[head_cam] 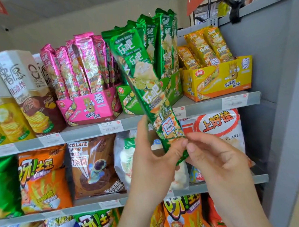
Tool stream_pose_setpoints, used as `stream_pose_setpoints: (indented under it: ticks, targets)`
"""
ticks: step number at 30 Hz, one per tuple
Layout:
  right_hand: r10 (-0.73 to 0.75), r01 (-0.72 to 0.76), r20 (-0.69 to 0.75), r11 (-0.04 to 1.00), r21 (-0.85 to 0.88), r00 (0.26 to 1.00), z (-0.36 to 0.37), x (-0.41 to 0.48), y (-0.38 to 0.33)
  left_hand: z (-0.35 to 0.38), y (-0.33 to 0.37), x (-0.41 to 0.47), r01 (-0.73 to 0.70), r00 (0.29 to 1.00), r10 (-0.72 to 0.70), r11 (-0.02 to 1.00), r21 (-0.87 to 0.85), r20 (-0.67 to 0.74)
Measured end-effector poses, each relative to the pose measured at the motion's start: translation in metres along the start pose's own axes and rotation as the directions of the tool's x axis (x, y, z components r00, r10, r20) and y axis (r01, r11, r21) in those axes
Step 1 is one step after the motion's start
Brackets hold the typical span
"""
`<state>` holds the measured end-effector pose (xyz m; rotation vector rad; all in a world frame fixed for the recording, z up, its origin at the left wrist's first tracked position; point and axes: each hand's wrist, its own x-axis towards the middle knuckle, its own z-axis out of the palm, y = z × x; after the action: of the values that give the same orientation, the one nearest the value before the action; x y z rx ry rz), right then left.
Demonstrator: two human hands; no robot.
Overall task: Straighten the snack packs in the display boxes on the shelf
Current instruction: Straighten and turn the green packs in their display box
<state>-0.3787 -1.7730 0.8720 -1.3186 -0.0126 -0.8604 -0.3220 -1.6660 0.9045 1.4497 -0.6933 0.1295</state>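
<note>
A single wide-angle view comes from the person's head, close in front of a shop shelf [215, 107]. It looks forward at the shelving, with the display boxes [219, 80] just above mid-frame and lower rows of bags running to the bottom edge. The shelf edges slant, higher at the right, where a grey side panel [276, 86] closes the frame. The left hand [154, 164] and right hand [219, 160], holding a green pack [142, 73], sit nearest the lens
</note>
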Motion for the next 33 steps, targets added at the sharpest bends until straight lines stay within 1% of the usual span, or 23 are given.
stream_pose_setpoints:
  ticks: [2,4,5,6,7,9,11,12,14,17,18,21,22,24,26,28,30,31,33]
  targets:
    - [-0.020,0.026,0.081,0.997,-0.072,0.997,0.003,-0.001,-0.008,0.002,-0.003,-0.003,-0.081,0.996,0.085,0.991,0.110,-0.032]
    - [-0.065,0.092,0.145,0.978,-0.189,0.987,0.010,0.000,-0.013,0.004,-0.010,-0.006,-0.159,0.984,0.178,0.934,0.319,-0.032]
    - [-0.096,0.129,0.146,0.963,-0.235,0.985,0.013,0.001,-0.014,0.005,-0.012,-0.007,-0.180,0.978,0.207,0.903,0.389,-0.029]
    - [-0.131,0.160,0.122,0.952,-0.262,0.984,0.014,0.003,-0.015,0.006,-0.014,-0.008,-0.193,0.974,0.223,0.889,0.416,-0.024]
    - [-0.161,0.181,0.095,0.946,-0.270,0.982,0.015,0.005,-0.016,0.006,-0.014,-0.009,-0.200,0.975,0.220,0.892,0.405,-0.004]
    - [-0.172,0.186,0.080,0.953,-0.237,0.982,0.011,0.012,-0.017,0.003,-0.012,-0.008,-0.167,0.986,0.152,0.936,0.310,0.072]
    - [-0.150,0.169,0.114,0.968,-0.185,0.982,0.006,0.017,-0.020,-0.003,-0.010,-0.007,-0.070,0.991,0.048,0.982,0.176,0.125]
    - [-0.139,0.161,0.139,0.973,-0.165,0.981,0.004,0.019,-0.021,-0.006,-0.010,-0.007,-0.034,0.991,0.015,0.989,0.147,0.130]
    - [-0.112,0.137,0.182,0.982,-0.127,0.977,0.000,0.021,-0.021,-0.009,-0.010,-0.006,0.004,0.990,-0.019,0.994,0.114,0.137]
    - [-0.087,0.105,0.243,0.993,-0.061,0.966,-0.004,0.024,-0.019,-0.010,-0.012,-0.006,0.054,0.985,-0.053,0.999,0.001,0.165]
    - [-0.078,0.095,0.261,0.994,-0.052,0.962,-0.004,0.026,-0.018,-0.011,-0.013,-0.006,0.068,0.985,-0.065,0.998,-0.014,0.162]
    - [-0.086,0.087,0.271,0.996,0.008,0.959,-0.005,0.032,-0.021,-0.012,-0.016,-0.006,0.084,0.987,-0.087,0.996,0.029,0.136]
    - [-0.119,0.114,0.249,0.993,0.033,0.961,-0.006,0.036,-0.025,-0.012,-0.017,-0.007,0.089,0.987,-0.096,0.994,0.061,0.126]
    - [-0.223,0.216,0.171,0.975,0.057,0.960,-0.007,0.045,-0.035,-0.012,-0.018,-0.008,0.090,0.989,-0.103,0.989,0.119,0.105]
    - [-0.315,0.307,0.121,0.949,0.078,0.941,-0.008,0.056,-0.048,-0.013,-0.018,-0.009,0.065,0.992,-0.080,0.988,0.143,0.100]
    - [-0.374,0.368,0.152,0.927,0.067,0.915,-0.009,0.064,-0.057,-0.016,-0.016,-0.007,0.005,0.992,-0.032,0.978,0.209,0.126]
    - [-0.389,0.390,0.236,0.920,0.045,0.891,-0.008,0.069,-0.064,-0.021,-0.012,-0.004,-0.044,0.986,-0.005,0.955,0.294,0.164]
    - [-0.381,0.383,0.262,0.923,0.042,0.887,-0.007,0.072,-0.067,-0.022,-0.010,-0.003,-0.053,0.984,-0.004,0.948,0.313,0.180]
    - [-0.359,0.362,0.265,0.931,0.037,0.895,-0.003,0.076,-0.071,-0.023,-0.005,0.001,-0.068,0.977,0.004,0.953,0.294,0.212]
